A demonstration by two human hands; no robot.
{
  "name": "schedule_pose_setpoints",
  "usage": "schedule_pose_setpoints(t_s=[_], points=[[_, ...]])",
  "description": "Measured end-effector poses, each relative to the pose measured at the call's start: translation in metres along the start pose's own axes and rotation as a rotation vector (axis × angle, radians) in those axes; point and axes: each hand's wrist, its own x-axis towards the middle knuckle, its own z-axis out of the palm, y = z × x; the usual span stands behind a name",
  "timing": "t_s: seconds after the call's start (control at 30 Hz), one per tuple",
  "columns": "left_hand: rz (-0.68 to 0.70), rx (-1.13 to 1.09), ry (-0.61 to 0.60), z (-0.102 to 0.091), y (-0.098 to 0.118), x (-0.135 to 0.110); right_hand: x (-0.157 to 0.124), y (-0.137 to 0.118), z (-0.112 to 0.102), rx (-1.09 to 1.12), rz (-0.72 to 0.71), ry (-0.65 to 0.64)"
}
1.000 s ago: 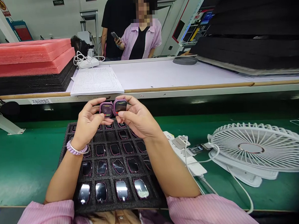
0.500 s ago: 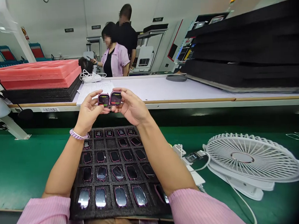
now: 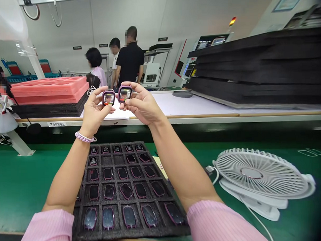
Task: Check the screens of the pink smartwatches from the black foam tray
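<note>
My left hand (image 3: 96,108) grips a purple-framed smartwatch (image 3: 108,98) between thumb and fingers, its lit screen toward me. Beside it, my right hand (image 3: 140,102) pinches a second smartwatch (image 3: 125,94) of the same kind, the thumb over the lower part of its lit screen. The two watches are held up side by side with a narrow gap between them. Below my forearms lies a black foam tray (image 3: 113,160) with rows of pockets. Most pockets hold similar strapless watches (image 3: 129,216); two in the second row from the back hold none.
A white fan (image 3: 257,177) and its cable lie at right on the green bench (image 3: 26,185). On the raised shelf (image 3: 162,104) stand pink foam trays (image 3: 49,91) at left and a tall black foam stack (image 3: 253,68) at right. Several people (image 3: 130,58) stand beyond.
Both hands have raised the watches slightly, and their screens now show a bright picture instead of a dark display. My view has tilted up. Beyond the shelf, the people have shifted and another shows.
</note>
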Motion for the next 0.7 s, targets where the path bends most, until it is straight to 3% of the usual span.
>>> schedule_pose_setpoints(t_s=[0.4,0.7], points=[[-0.06,-0.021,0.088,0.006,0.023,0.002,-0.008,-0.012,0.01,-0.041,0.051,0.059],[-0.05,-0.061,0.098,0.01,0.022,-0.008,-0.019,-0.009,0.015,0.06,0.028,0.043]])
